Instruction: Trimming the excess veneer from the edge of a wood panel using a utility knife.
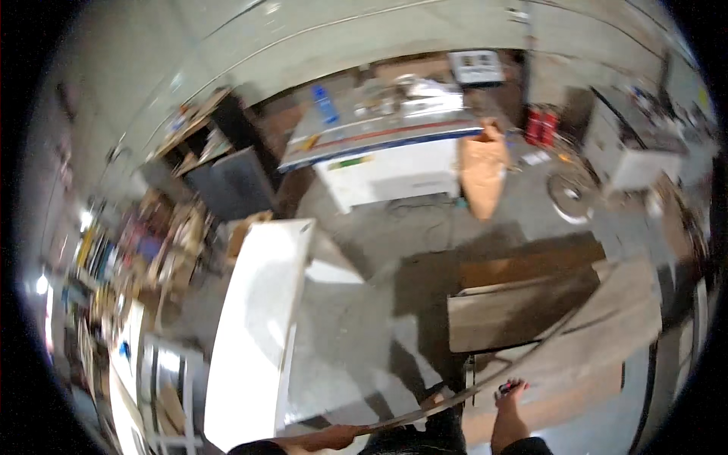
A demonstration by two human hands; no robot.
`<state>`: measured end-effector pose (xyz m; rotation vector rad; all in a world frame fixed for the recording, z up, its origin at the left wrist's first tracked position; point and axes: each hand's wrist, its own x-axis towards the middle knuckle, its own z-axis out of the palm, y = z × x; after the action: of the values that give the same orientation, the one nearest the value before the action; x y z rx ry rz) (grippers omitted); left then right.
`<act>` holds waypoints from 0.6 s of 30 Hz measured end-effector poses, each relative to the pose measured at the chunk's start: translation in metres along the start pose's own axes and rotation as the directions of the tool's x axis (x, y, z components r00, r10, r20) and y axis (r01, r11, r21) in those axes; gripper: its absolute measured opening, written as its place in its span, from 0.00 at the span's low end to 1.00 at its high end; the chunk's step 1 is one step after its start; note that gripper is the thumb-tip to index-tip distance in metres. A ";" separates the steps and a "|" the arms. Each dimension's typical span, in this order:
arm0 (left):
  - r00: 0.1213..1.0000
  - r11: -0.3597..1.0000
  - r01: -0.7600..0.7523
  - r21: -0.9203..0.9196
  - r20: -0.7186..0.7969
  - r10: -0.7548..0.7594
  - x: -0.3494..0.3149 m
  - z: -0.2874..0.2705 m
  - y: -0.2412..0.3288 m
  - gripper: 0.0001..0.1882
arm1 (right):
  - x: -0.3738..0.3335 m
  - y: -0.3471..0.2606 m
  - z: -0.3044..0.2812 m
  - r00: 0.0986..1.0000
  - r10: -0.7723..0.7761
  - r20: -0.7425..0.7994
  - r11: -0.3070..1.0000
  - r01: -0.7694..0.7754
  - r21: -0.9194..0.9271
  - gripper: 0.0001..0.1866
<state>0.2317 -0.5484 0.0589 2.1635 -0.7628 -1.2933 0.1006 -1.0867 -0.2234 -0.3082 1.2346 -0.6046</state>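
Observation:
My left hand is at the lower edge of the view, its fingers blurred but closed round the near end of a long thin brownish strip. From there the strip curves up to the right, along the edge of a pale wood-coloured board. Further right, my right hand is closed on a small black and red object, too small to name, in front of the board. Below that hand lies another light brown panel. Behind the strip stands a brown panel.
A long white panel or cabinet stands left of me. Ahead is a white-fronted workbench with a blue bottle on it. An orange sack, red cylinders and a round wheel-like thing are on the floor beyond.

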 end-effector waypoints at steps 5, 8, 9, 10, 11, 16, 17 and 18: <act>0.982 0.982 0.075 0.174 0.160 -0.103 -0.106 0.074 -0.032 0.39 | 0.013 0.082 -0.036 0.701 0.111 0.705 0.975 0.060 -0.213 0.44; 0.982 0.979 0.188 0.084 0.014 -0.190 -0.160 0.061 0.008 0.32 | -0.034 0.105 -0.010 0.703 0.276 0.656 0.937 -0.044 -0.347 0.44; 0.967 0.977 0.204 0.059 -0.168 -0.191 -0.175 0.088 0.002 0.25 | -0.059 0.106 -0.008 0.721 0.340 0.604 0.911 -0.092 -0.403 0.43; 0.926 0.976 0.212 0.049 -0.328 -0.185 -0.193 0.112 -0.002 0.18 | -0.092 0.105 -0.019 0.752 0.381 0.539 0.888 -0.133 -0.441 0.43; 0.885 0.909 0.413 0.055 -0.259 -0.387 -0.214 0.114 0.018 0.17 | -0.119 0.106 -0.039 0.783 0.412 0.466 0.866 -0.178 -0.467 0.43; 0.642 0.832 0.547 -0.095 -0.590 -0.490 -0.341 0.135 0.002 0.21 | -0.314 0.125 -0.015 0.721 0.659 0.214 0.686 -0.460 -0.564 0.41; 0.556 0.816 0.553 -0.167 -0.655 -0.511 -0.363 0.146 -0.004 0.21 | -0.343 0.128 -0.009 0.686 0.701 0.194 0.631 -0.471 -0.616 0.40; 0.568 0.824 0.544 -0.157 -0.654 -0.500 -0.376 0.158 -0.013 0.21 | -0.377 0.127 -0.001 0.655 0.738 0.164 0.590 -0.508 -0.628 0.40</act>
<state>-0.0541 -0.3022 0.2153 2.7596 0.1775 -0.5726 0.0567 -0.7639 0.0049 -0.3953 0.9735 0.4623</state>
